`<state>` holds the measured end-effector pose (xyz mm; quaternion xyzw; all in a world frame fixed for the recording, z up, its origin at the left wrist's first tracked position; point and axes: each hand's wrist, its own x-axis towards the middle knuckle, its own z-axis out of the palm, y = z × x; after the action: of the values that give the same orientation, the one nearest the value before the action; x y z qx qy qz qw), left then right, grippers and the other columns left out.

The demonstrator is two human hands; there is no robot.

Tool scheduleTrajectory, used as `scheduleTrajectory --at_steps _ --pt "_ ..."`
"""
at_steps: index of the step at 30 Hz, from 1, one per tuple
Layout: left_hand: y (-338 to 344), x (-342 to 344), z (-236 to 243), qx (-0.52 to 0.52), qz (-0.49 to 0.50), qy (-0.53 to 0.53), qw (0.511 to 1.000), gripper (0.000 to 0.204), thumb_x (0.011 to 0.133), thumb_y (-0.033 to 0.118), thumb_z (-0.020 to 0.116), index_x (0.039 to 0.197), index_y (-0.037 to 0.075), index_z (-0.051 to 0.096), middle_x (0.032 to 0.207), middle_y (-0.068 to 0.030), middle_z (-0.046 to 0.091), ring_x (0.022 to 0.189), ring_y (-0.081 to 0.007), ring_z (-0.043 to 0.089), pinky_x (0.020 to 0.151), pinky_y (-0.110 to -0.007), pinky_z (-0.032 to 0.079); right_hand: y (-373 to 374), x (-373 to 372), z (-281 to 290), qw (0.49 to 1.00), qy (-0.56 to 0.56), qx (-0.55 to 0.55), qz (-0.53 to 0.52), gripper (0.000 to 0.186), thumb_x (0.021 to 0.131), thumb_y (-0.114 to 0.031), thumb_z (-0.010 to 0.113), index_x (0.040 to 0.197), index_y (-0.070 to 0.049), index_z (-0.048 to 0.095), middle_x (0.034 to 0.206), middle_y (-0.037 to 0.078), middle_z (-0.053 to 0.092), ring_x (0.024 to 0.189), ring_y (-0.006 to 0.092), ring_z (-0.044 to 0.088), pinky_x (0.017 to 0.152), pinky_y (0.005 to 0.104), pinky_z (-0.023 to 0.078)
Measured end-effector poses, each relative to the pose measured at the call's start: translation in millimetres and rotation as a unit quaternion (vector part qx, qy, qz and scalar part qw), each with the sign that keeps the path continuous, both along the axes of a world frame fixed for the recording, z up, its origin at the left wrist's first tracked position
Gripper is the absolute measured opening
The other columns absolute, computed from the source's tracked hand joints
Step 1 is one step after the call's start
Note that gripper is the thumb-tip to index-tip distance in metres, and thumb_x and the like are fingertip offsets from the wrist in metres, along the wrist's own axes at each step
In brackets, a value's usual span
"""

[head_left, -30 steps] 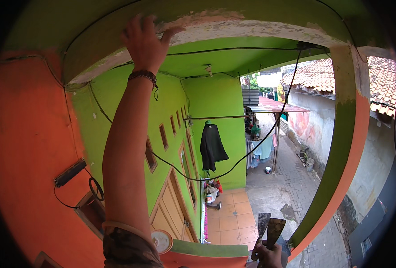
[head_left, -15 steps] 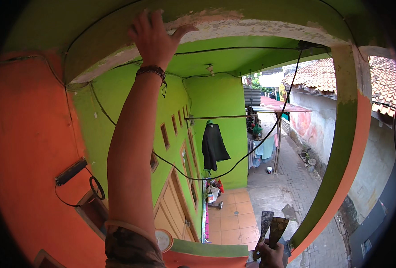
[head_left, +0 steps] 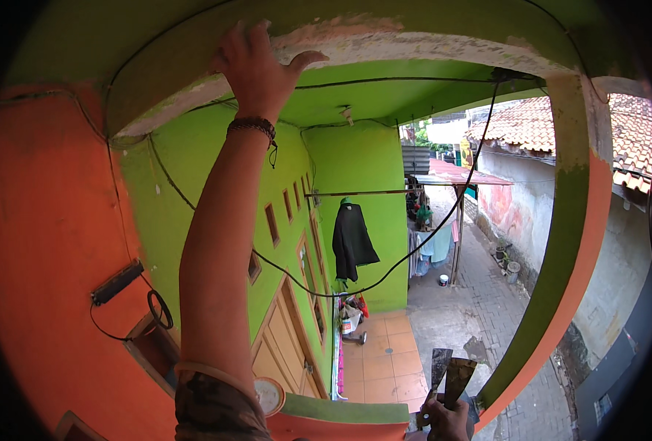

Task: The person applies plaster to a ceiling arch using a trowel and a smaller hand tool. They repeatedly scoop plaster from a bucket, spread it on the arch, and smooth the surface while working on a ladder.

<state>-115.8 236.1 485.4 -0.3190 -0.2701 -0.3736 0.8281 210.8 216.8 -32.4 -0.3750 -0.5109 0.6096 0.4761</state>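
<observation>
From the head camera, I see my left grip (head_left: 263,77) raised high at the green beam (head_left: 421,50), fingers spread and thumb stretched out to the right, with the beam's pale, chipped underside just beside it. I cannot tell whether my palm presses flat there. A dark braided bracelet (head_left: 252,126) circles my wrist, and a patterned sleeve (head_left: 216,404) covers my upper arm. Low at the right, my right grip (head_left: 449,420) is closed around two scrapers (head_left: 458,378), their dark blades pointing up and fanned slightly apart. They stand in front of the paved lane, near the green and orange pillar (head_left: 557,301). Just beside my sleeve is a round, pale dish (head_left: 269,395). A black cable (head_left: 407,268) sags across the middle, beyond my forearm.
</observation>
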Motion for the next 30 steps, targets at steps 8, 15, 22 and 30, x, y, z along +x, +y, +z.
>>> scheduleTrajectory --at_steps 8,15,22,30 --pt "-5 2 3 -0.005 -0.007 -0.023 1.000 0.084 0.057 0.068 0.070 0.112 0.007 0.051 0.120 -0.0168 0.045 0.113 -0.0321 0.042 0.093 -0.049 0.029 1 0 8 1.000 -0.007 0.010 0.009 0.021 0.085 -0.015 0.058 0.068 -0.004 0.061 0.052 -0.001 0.053 0.042 0.0046 0.045 0.038 0.0212 0.031" --pt "-12 -25 2 0.000 0.005 0.006 1.000 0.081 0.059 0.066 0.070 0.112 0.008 0.051 0.119 -0.0164 0.045 0.110 -0.0328 0.043 0.092 -0.049 0.029 6 3 -3 1.000 -0.003 0.012 0.009 0.021 0.085 -0.017 0.059 0.069 -0.004 0.062 0.052 -0.001 0.053 0.041 0.0046 0.045 0.038 0.0209 0.031" --pt "-6 31 7 0.021 0.069 0.010 0.997 0.083 0.059 0.072 0.065 0.107 0.006 0.053 0.114 -0.0159 0.048 0.106 -0.0306 0.044 0.085 -0.047 0.031 10 -1 -12 1.000 0.000 -0.007 0.013 0.016 0.084 -0.015 0.058 0.073 -0.004 0.063 0.052 -0.001 0.053 0.040 0.0053 0.044 0.036 0.0208 0.031" --pt "-8 14 7 0.001 0.060 0.007 0.998 0.080 0.063 0.070 0.064 0.106 0.003 0.053 0.116 -0.0161 0.048 0.110 -0.0301 0.043 0.086 -0.048 0.031 4 0 -7 1.000 0.011 -0.014 0.009 0.015 0.084 -0.013 0.056 0.074 -0.004 0.062 0.051 -0.002 0.050 0.040 0.0051 0.044 0.037 0.0213 0.031"
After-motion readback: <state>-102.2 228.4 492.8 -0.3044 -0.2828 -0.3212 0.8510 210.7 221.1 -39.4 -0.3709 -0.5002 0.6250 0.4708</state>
